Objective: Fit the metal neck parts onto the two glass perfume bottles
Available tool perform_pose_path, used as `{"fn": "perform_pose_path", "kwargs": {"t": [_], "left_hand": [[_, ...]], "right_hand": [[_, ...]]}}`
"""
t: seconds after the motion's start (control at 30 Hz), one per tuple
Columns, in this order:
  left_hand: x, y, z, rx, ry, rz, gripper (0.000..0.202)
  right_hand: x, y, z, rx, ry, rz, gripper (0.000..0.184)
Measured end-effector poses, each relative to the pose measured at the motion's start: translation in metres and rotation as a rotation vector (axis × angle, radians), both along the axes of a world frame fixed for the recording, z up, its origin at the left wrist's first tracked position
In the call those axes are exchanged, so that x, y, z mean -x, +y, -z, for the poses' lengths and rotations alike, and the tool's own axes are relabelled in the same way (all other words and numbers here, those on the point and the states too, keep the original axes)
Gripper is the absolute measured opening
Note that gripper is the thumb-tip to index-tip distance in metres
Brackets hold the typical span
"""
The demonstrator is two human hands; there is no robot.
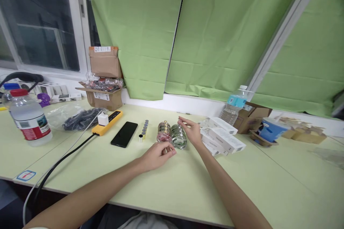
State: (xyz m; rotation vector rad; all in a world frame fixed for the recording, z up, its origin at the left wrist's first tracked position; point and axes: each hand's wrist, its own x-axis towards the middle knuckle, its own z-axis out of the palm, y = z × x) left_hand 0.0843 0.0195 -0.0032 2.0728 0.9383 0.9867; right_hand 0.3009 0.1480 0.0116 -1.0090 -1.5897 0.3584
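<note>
Two small clear glass bottles stand close together in the middle of the pale green table [188,186]: a pinkish bottle [163,132] on the left and a greenish bottle [178,136] on the right. My left hand [157,154] rests on the table with its fingertips at the base of the pinkish bottle. My right hand [191,131] is beside the greenish bottle, its fingers around the top of it. A row of small metal caps [144,130] lies just left of the bottles.
A black phone [124,134], a yellow power strip [106,122] with white plug and a cable lie to the left. Water bottles [29,118] [233,104], cardboard boxes [104,78], white cartons [221,136], a blue cup [270,129]. Green curtains hang behind.
</note>
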Motion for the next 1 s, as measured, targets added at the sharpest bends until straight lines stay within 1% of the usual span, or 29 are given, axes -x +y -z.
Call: {"fn": "perform_pose_path", "kwargs": {"t": [0.1,0.2,0.33,0.53,0.63,0.8,1.0], "left_hand": [[0.0,0.0,0.0,-0.01,0.0,-0.006,0.034],[0.0,0.0,-0.001,-0.013,0.001,0.003,0.034],[0.0,0.0,-0.001,-0.017,-0.002,0.005,0.034],[-0.001,0.0,0.0,-0.012,-0.019,0.003,0.033],[-0.001,0.0,0.001,-0.013,-0.023,0.004,0.034],[-0.001,0.001,0.001,-0.019,-0.019,0.003,0.033],[-0.001,0.001,0.0,-0.021,-0.019,0.003,0.032]], "right_hand": [[-0.002,0.002,0.003,0.02,0.004,-0.027,0.041],[-0.003,0.002,0.004,0.004,-0.015,-0.043,0.039],[-0.005,-0.001,0.002,-0.075,-0.11,-0.032,0.034],[-0.01,-0.003,-0.004,-0.248,-0.34,-0.009,0.03],[-0.011,-0.001,-0.006,-0.294,-0.401,-0.013,0.029],[-0.012,0.001,-0.007,-0.316,-0.451,-0.018,0.03],[-0.012,0.002,-0.006,-0.298,-0.465,-0.021,0.03]]}}
